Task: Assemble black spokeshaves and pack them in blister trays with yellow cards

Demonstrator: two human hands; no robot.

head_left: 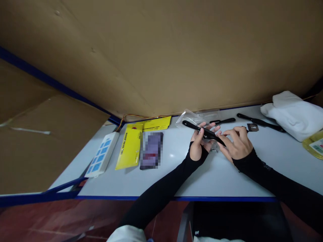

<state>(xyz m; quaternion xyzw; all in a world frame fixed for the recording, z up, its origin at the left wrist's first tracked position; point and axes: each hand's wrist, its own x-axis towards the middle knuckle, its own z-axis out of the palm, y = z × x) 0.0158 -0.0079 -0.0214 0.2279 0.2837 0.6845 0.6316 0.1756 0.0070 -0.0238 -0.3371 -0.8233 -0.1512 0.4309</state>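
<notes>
Head view shows two hands (196, 150) (239, 145) gripping one black tool (209, 134), two similar tools (228, 120) (262, 122) lying beyond.

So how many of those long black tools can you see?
3: the first tool in the left hand, right hand at one end; the second tool just behind; the third tool by the white bundle. Others may be hidden.

The tool (209, 134) is showing black, the left card (129, 148) yellow with black lettering, the tabletop (121, 183) pale grey, blue-edged.
</notes>
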